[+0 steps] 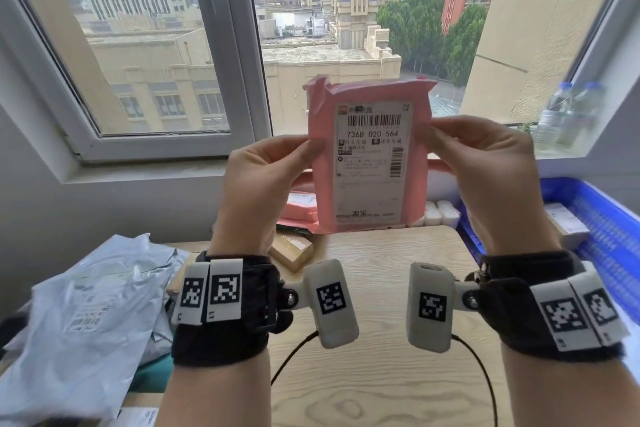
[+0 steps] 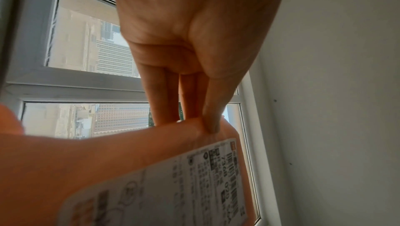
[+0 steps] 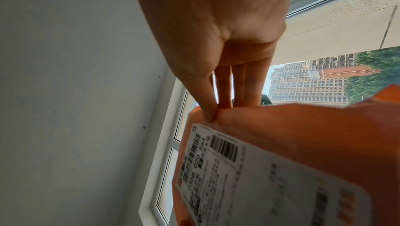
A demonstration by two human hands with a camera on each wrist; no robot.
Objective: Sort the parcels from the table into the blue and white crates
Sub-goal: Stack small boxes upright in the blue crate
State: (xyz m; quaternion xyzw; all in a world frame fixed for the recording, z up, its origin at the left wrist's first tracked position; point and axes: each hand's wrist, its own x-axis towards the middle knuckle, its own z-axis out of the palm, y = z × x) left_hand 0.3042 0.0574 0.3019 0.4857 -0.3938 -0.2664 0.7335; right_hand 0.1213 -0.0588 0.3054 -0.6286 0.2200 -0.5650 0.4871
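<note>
1. The person holds one pink parcel [image 1: 369,156] upright in the air over the wooden table [image 1: 388,357], its white shipping label [image 1: 372,163] turned towards the head camera.
2. The left hand [image 1: 263,184] pinches the parcel's left edge, thumb in front and fingers behind; the wrist view shows the fingertips [image 2: 211,125] pressed into the pink film.
3. The right hand [image 1: 491,177] pinches the opposite edge in the same manner, so both hands are closed on the one parcel.
4. The step in hand appears to be reading the label to decide which crate the parcel belongs in.
5. The blue crate [image 1: 602,218] stands at the right of the table and already holds a small box [image 1: 568,222]; the white crate cannot be made out with certainty.
6. More parcels wait: grey mailer bags [image 1: 90,305] at the left, and pink and brown packets [image 1: 298,229] behind the held one.
7. The next move probably calls for one hand to let go while the other carries the parcel to the chosen crate.
</note>
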